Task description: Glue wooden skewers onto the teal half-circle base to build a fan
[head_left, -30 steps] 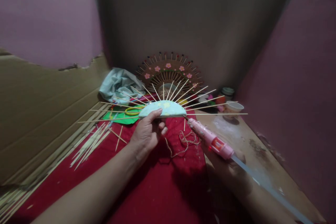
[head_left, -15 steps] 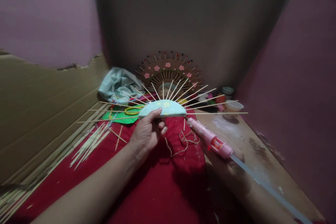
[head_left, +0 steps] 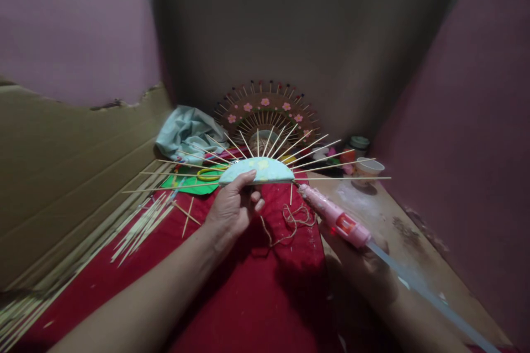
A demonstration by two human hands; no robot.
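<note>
My left hand (head_left: 234, 207) is closed on a light blue half-round piece (head_left: 269, 171) with pale yellow patches, its thumb lying on the front face. Thin wooden sticks (head_left: 308, 151) fan outward from the curved edge of this piece. A pink hot glue gun (head_left: 335, 215) is in my right hand (head_left: 360, 259), whose fingers are mostly hidden below the gun. The nozzle sits at the right corner of the half-round piece, close to the lowest stick; whether it touches cannot be seen. From the gun's back a long clear glue stick (head_left: 430, 292) runs toward the lower right.
Loose sticks (head_left: 143, 226) and a brown string (head_left: 296, 220) lie on the red cloth (head_left: 248, 298). Behind stand a fan-shaped ornament with pink flowers (head_left: 265, 102) and a pale plastic bag (head_left: 184, 129). A green sheet (head_left: 190, 182) lies left; a small cup (head_left: 368, 168) stands right.
The glue gun and my right hand have shifted slightly right and downward. My left hand and the half-round piece have stayed almost still.
</note>
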